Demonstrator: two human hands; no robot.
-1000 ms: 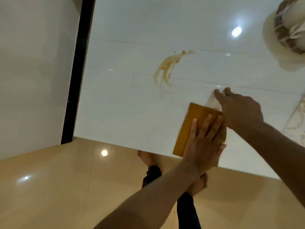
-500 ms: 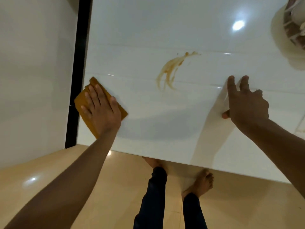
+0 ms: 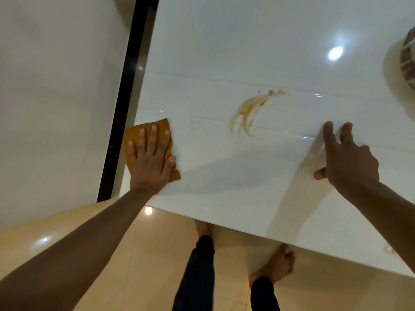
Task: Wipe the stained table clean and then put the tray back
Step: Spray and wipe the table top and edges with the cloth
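Pressing flat on the mustard-yellow cloth (image 3: 165, 131), our left hand (image 3: 150, 160) has its fingers straight and spread, pinning the cloth to the glossy white table (image 3: 224, 52) at the table's left edge. Our right hand (image 3: 345, 160) rests well apart on the other side, fingers loosely extended and touching the surface, holding nothing.

Between our hands, and a little beyond them, lies the brown stain (image 3: 249, 111), a thin streaky smear that curves away from our right hand's fingertips. It is not yet touched by the cloth.

We judge the cloth to be soft, light and limp, so it will bunch or fold unless we keep the whole palm on it; a flat press suits it better than a pinch. The table looks hard and slick, so the cloth should glide easily, though the stain may merely spread unless we press firmly.

Beyond our right hand, at the frame's edge, sits a pale round thing with brown banding (image 3: 406, 61), perhaps the tray; we cannot tell. If so, we would take it by its rim.
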